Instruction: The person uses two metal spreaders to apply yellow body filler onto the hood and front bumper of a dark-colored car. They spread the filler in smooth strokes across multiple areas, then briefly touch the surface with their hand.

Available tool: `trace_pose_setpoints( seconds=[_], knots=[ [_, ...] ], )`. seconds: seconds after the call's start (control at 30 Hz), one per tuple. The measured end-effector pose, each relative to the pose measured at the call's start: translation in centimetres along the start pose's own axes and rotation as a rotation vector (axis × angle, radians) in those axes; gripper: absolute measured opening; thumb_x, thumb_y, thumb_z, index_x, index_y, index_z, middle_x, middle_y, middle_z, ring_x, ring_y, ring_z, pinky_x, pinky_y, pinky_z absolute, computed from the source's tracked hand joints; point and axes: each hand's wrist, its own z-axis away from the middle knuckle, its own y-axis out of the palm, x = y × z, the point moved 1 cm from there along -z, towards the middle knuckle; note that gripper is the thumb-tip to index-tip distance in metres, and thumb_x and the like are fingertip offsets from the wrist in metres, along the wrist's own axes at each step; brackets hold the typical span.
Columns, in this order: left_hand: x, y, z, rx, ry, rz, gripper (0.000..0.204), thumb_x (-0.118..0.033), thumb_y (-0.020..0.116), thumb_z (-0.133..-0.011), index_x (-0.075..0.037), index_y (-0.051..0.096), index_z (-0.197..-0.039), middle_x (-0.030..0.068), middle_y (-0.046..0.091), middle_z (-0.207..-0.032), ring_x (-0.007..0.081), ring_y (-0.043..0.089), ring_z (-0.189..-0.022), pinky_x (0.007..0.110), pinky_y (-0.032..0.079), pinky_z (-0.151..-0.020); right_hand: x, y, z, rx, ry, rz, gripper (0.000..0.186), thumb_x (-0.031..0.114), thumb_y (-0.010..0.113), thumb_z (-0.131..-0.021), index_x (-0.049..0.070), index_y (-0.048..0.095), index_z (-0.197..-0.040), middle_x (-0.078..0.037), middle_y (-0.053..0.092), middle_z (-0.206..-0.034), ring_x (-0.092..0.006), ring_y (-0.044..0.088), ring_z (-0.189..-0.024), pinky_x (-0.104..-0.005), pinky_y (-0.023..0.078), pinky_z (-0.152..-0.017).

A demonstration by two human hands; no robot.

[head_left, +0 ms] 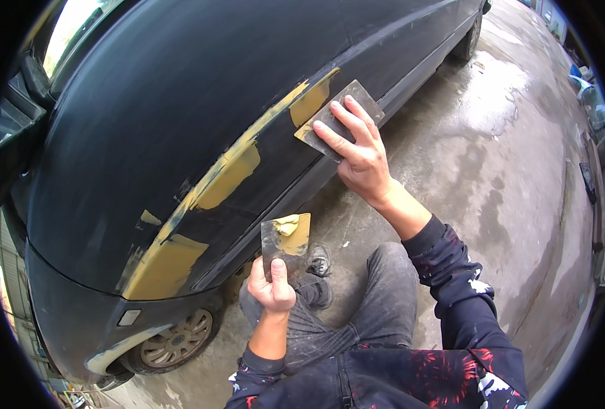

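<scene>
Right hand (360, 153): pressed flat, fingers spread, on a thin metal spreader (340, 117); held that blade against the car's side panel.
Metal spreader: lay tilted on the dark car body (145, 123), its upper corner touching the top end of the yellow filler streak (231, 174).
Left hand (272, 286): closed in a pinch, thumb on top, around the lower edge of a second metal plate (285, 242); kept clear of the car, above the knee.
Second plate: stood roughly upright, carried a lump of pale yellow putty (289, 226) on its upper half.
Filler streak: ran diagonally along the panel's crease, from a broad patch low near the front corner up to the spreader.
Wheel (176, 341): sat below the panel, light alloy rim, partly hidden under the arch.
Legs: crouched in grey dusty trousers (377, 300), dark shoe (316, 262) just under the plate.
Sleeves: dark, with red and white splashes.
Ground: wet, patchy concrete floor (507, 150) beside the car.
</scene>
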Motion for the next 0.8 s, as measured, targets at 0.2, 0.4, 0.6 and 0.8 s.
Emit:
trace_pose_setpoints(
  seconds=[0.2,0.4,0.6,0.8],
  knots=[
    [0.2,-0.1,0.0,-0.005,0.036,0.022,0.020,-0.015,0.058,-0.100,0.004,0.064,-0.102,0.0057,0.069,-0.096,0.0098,0.059,-0.083,0.023,0.047,-0.077,0.9,-2.8,-0.1,-0.159,0.293,0.096,0.055,-0.010,0.057,-0.078,0.019,0.074,-0.121,-0.005,0.062,-0.137,-0.0399,0.028,-0.148,-0.0669,0.002,-0.116],
    [0.4,-0.2,0.0,0.003,0.041,0.081,0.020,-0.013,0.057,-0.100,0.005,0.064,-0.105,0.0068,0.070,-0.098,0.0115,0.061,-0.086,0.025,0.048,-0.080,0.9,-2.2,-1.1,-0.093,0.153,0.185,0.058,-0.006,0.062,-0.076,0.029,0.074,-0.121,-0.001,0.058,-0.141,-0.0390,0.023,-0.151,-0.0723,-0.004,-0.113],
    [0.1,-0.3,0.0,-0.004,0.036,0.020,0.021,-0.014,0.057,-0.100,0.005,0.065,-0.104,0.0068,0.070,-0.097,0.0116,0.061,-0.085,0.025,0.048,-0.079,-1.1,0.2,-2.3,-0.183,-0.021,0.103,0.062,-0.007,0.067,-0.071,0.030,0.073,-0.121,-0.006,0.056,-0.142,-0.0376,0.035,-0.144,-0.0597,0.023,-0.116],
    [-0.2,-0.6,0.0,-0.003,0.034,-0.055,0.021,-0.015,0.058,-0.099,0.005,0.065,-0.103,0.0067,0.070,-0.097,0.0117,0.060,-0.084,0.026,0.048,-0.079,-1.2,2.6,-0.7,-0.157,0.003,0.088,0.065,-0.010,0.062,-0.072,0.027,0.071,-0.126,-0.009,0.054,-0.145,-0.0350,0.039,-0.142,-0.0499,0.035,-0.110]
  ],
)
